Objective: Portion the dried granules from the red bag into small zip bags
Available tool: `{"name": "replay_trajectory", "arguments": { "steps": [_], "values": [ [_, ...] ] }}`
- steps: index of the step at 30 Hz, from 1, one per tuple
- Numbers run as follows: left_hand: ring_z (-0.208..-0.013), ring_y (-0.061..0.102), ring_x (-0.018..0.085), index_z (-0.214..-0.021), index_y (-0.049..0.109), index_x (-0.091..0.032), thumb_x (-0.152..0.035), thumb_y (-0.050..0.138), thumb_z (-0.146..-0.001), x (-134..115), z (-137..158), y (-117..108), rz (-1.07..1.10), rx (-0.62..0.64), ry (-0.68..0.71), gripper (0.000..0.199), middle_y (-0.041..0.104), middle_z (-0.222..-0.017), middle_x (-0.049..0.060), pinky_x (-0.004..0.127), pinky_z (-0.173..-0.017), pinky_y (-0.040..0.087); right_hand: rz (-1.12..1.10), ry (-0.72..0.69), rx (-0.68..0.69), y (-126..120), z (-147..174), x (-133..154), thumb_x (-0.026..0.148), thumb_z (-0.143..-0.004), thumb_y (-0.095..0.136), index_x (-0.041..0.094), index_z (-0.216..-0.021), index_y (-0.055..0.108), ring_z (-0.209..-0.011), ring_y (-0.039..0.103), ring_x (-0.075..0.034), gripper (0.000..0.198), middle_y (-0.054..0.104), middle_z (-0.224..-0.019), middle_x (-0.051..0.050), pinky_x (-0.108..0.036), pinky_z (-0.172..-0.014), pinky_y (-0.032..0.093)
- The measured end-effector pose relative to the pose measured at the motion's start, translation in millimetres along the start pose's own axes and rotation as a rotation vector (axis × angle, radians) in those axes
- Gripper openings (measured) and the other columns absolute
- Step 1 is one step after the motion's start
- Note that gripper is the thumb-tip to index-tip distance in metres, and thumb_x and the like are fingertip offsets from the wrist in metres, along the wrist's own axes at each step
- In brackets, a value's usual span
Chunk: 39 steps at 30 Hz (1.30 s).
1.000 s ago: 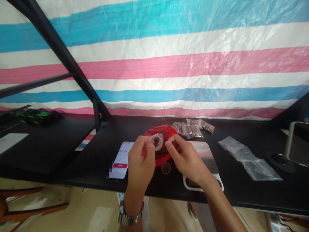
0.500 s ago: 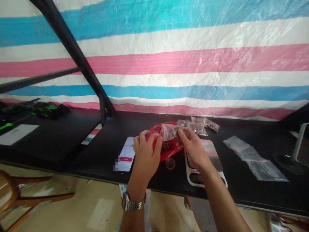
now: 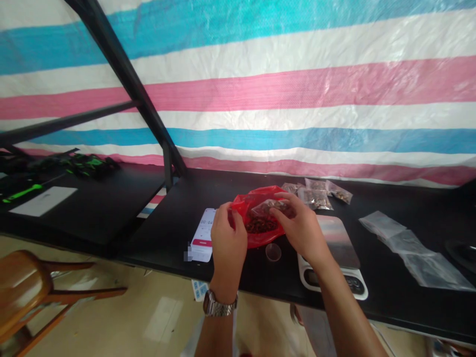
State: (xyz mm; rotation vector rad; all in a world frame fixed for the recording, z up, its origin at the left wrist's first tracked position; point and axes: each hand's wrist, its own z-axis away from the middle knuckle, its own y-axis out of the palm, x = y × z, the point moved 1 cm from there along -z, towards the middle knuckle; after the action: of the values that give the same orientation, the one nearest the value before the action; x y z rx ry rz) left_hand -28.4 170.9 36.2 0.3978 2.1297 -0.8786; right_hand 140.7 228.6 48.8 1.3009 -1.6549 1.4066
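A red plastic bag [image 3: 262, 241] lies open on the black table, with small dark brown pieces [image 3: 260, 225] inside. My left hand [image 3: 228, 243] is closed on the bag's left edge, its fingers curled over the rim. My right hand [image 3: 303, 228] pinches a small clear plastic bag [image 3: 267, 206] holding brownish pieces, low in the mouth of the red bag. Part of the small bag is hidden by my right fingers. A clear round cup [image 3: 273, 252] stands just in front of the red bag. Below my right forearm is a white kitchen scale [image 3: 340, 243].
Several filled small bags [image 3: 316, 197] lie behind my right hand. Flat clear bags [image 3: 412, 248] are spread at the right. A phone with a timer [image 3: 203, 238] lies left of my left hand. A black metal frame [image 3: 148, 111] slants upward at the left; a wooden chair [image 3: 22, 287] stands below.
The small clear bag has gone down into the red bag's mouth. My left hand has moved from beside the small bag to the red bag's rim. The view has shifted slightly left.
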Motion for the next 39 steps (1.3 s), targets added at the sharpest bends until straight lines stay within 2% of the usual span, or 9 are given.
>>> {"name": "replay_trajectory", "arguments": {
  "steps": [6, 12, 17, 25, 31, 39],
  "values": [
    [-0.102, 0.070, 0.025, -0.111, 0.066, -0.021, -0.020, 0.050, -0.104, -16, 8, 3, 0.076, 0.025, 0.033, 0.017, 0.074, -0.110, 0.010, 0.039, -0.093, 0.056, -0.005, -0.047, 0.027, -2, 2, 10, 0.034, -0.091, 0.071, 0.024, -0.117, 0.077, -0.090, 0.076, -0.026, 0.028, 0.082, -0.104, -0.007, -0.041, -0.087, 0.058],
    [-0.102, 0.069, 0.023, -0.112, 0.065, -0.021, -0.015, 0.048, -0.105, -23, 12, 13, 0.136, 0.057, 0.095, 0.019, 0.073, -0.110, 0.010, 0.037, -0.092, 0.055, -0.057, -0.051, 0.103, -3, 1, 4, 0.027, -0.091, 0.066, 0.025, -0.122, 0.077, -0.096, 0.079, -0.025, 0.032, 0.083, -0.116, -0.008, -0.040, -0.091, 0.062],
    [-0.099, 0.070, 0.022, -0.107, 0.066, -0.022, -0.016, 0.053, -0.104, -14, 7, 18, 0.202, -0.040, 0.123, 0.015, 0.074, -0.105, 0.008, 0.035, -0.090, 0.055, -0.024, -0.082, -0.003, -4, 2, 1, 0.036, -0.097, 0.063, 0.023, -0.110, 0.081, -0.099, 0.080, -0.026, 0.026, 0.084, -0.111, -0.008, -0.037, -0.091, 0.062],
    [-0.101, 0.071, 0.023, -0.103, 0.070, -0.023, -0.026, 0.056, -0.104, -10, 4, 18, 0.385, -0.016, -0.023, 0.014, 0.075, -0.106, 0.006, 0.038, -0.094, 0.054, 0.038, -0.087, -0.140, -9, 7, 10, 0.036, -0.099, 0.063, 0.023, -0.112, 0.082, -0.094, 0.081, -0.026, 0.026, 0.085, -0.109, -0.008, -0.037, -0.086, 0.062],
    [-0.100, 0.070, 0.022, -0.100, 0.069, -0.023, -0.028, 0.055, -0.105, -14, 4, 18, 0.438, -0.040, -0.032, 0.015, 0.075, -0.106, 0.007, 0.038, -0.095, 0.054, 0.032, -0.064, -0.199, -12, 8, 11, 0.038, -0.097, 0.066, 0.021, -0.111, 0.082, -0.088, 0.080, -0.026, 0.026, 0.085, -0.107, -0.009, -0.036, -0.079, 0.061],
    [-0.102, 0.072, 0.022, -0.101, 0.069, -0.023, -0.026, 0.059, -0.102, -2, 0, 16, 0.475, -0.046, -0.044, 0.011, 0.077, -0.106, 0.008, 0.038, -0.095, 0.057, -0.183, -0.050, -0.078, -8, 2, 2, 0.043, -0.096, 0.069, 0.021, -0.108, 0.079, -0.092, 0.080, -0.024, 0.027, 0.084, -0.108, -0.009, -0.037, -0.084, 0.062]
  ]
}}
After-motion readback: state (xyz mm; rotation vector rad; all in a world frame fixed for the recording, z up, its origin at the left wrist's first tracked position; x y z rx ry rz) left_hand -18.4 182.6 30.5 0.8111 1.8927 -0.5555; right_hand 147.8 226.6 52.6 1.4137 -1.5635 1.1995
